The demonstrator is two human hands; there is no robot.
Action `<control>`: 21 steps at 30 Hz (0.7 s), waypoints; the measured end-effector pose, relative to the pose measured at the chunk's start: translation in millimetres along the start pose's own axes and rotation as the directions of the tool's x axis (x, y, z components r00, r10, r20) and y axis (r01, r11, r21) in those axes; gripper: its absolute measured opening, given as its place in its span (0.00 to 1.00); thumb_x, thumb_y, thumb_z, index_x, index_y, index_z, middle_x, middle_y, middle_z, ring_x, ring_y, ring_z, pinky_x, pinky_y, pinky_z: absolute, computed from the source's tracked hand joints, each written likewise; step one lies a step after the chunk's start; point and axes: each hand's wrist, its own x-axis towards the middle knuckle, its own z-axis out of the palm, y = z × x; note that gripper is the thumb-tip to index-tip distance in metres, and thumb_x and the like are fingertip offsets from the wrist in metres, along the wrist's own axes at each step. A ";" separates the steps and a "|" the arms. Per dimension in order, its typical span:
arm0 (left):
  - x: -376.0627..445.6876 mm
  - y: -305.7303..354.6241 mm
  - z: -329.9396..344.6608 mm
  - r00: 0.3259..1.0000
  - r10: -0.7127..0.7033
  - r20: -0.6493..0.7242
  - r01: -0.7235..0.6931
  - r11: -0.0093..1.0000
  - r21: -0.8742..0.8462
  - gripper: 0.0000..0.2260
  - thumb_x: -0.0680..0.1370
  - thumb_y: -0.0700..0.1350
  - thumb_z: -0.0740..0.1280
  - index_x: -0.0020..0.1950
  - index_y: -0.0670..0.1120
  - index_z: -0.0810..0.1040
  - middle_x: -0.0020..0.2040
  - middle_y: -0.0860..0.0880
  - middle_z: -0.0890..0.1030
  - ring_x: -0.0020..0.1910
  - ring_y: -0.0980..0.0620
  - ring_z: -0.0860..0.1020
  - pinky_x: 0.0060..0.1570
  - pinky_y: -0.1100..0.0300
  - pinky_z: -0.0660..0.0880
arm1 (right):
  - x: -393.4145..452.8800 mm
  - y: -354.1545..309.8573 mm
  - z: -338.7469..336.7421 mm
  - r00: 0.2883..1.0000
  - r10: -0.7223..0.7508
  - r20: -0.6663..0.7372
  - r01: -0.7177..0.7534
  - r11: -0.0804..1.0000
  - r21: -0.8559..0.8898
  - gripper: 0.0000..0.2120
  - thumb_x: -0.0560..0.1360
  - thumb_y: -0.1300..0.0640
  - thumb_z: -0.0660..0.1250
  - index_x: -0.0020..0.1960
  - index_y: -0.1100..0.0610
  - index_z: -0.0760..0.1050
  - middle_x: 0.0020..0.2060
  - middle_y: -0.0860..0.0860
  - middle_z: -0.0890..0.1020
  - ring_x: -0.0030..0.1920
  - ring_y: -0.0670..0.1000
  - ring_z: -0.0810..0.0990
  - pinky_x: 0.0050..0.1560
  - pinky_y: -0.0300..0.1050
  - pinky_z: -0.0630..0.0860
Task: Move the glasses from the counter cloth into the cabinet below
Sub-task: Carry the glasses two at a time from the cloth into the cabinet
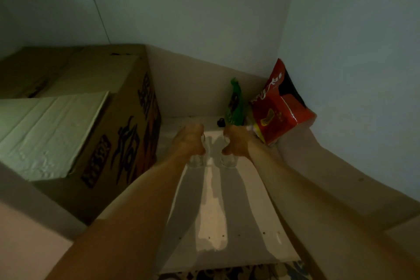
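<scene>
I am looking into the dim cabinet, both arms reaching in over its white floor (227,207). My left hand (191,141) grips a clear drinking glass (196,161) from above, its base near or on the floor. My right hand (236,142) grips a second clear glass (228,162) the same way, just to the right of the first. The two glasses stand upright, side by side and a little apart. Fingers hide the rims of both. The counter cloth is out of view.
A large printed cardboard box (95,125) fills the cabinet's left side, close to my left arm. At the back right lean a red snack bag (281,109) and a green bottle (235,104), with a small dark object (220,122) beside them. White walls enclose the space.
</scene>
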 end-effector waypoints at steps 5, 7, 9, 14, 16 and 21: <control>7.9 -16.4 27.0 0.999 -0.016 -0.036 0.014 0.998 -0.056 0.22 0.70 0.41 0.76 0.60 0.43 0.72 0.58 0.44 0.72 0.56 0.45 0.74 0.48 0.56 0.74 | 14.9 7.2 14.6 0.998 -0.052 -0.045 0.050 0.998 -0.040 0.27 0.71 0.58 0.76 0.66 0.60 0.70 0.61 0.61 0.75 0.57 0.60 0.77 0.53 0.54 0.79; 10.3 -21.8 32.0 0.998 -0.025 -0.058 0.022 0.999 -0.046 0.22 0.70 0.41 0.76 0.60 0.44 0.73 0.55 0.45 0.71 0.54 0.45 0.74 0.49 0.55 0.76 | 21.6 6.3 18.7 0.996 -0.061 -0.057 0.058 0.997 -0.050 0.27 0.71 0.58 0.76 0.66 0.60 0.70 0.61 0.60 0.75 0.58 0.59 0.77 0.52 0.51 0.78; 15.8 -26.1 34.0 0.996 -0.027 -0.085 0.024 0.999 -0.037 0.22 0.69 0.41 0.77 0.59 0.45 0.73 0.53 0.47 0.70 0.50 0.48 0.74 0.47 0.55 0.77 | 28.2 5.1 24.4 0.994 -0.077 -0.073 0.073 0.995 -0.063 0.26 0.71 0.58 0.76 0.65 0.58 0.70 0.61 0.59 0.74 0.58 0.59 0.76 0.53 0.50 0.76; 25.0 -27.4 39.0 0.991 -0.073 -0.113 0.071 0.997 -0.024 0.22 0.68 0.42 0.78 0.59 0.48 0.73 0.55 0.46 0.73 0.48 0.48 0.74 0.48 0.52 0.79 | 41.9 2.9 39.0 0.992 -0.068 -0.103 0.062 0.996 -0.057 0.26 0.72 0.59 0.75 0.66 0.55 0.70 0.63 0.58 0.71 0.60 0.60 0.75 0.58 0.53 0.77; 28.4 -29.6 42.4 0.990 -0.081 -0.115 0.077 0.996 -0.036 0.23 0.68 0.42 0.78 0.58 0.49 0.73 0.56 0.46 0.73 0.48 0.48 0.75 0.47 0.52 0.80 | 48.4 2.5 44.3 0.991 -0.069 -0.111 0.063 0.997 -0.055 0.27 0.72 0.60 0.75 0.67 0.54 0.70 0.66 0.58 0.69 0.61 0.61 0.74 0.60 0.55 0.77; 38.9 -38.5 55.1 0.987 -0.101 -0.126 0.093 0.993 -0.067 0.24 0.69 0.42 0.77 0.61 0.50 0.72 0.60 0.46 0.71 0.54 0.46 0.75 0.50 0.54 0.77 | 63.3 6.8 52.2 0.995 -0.052 -0.090 0.049 0.998 -0.033 0.30 0.71 0.60 0.75 0.70 0.54 0.68 0.67 0.59 0.67 0.64 0.61 0.72 0.62 0.56 0.75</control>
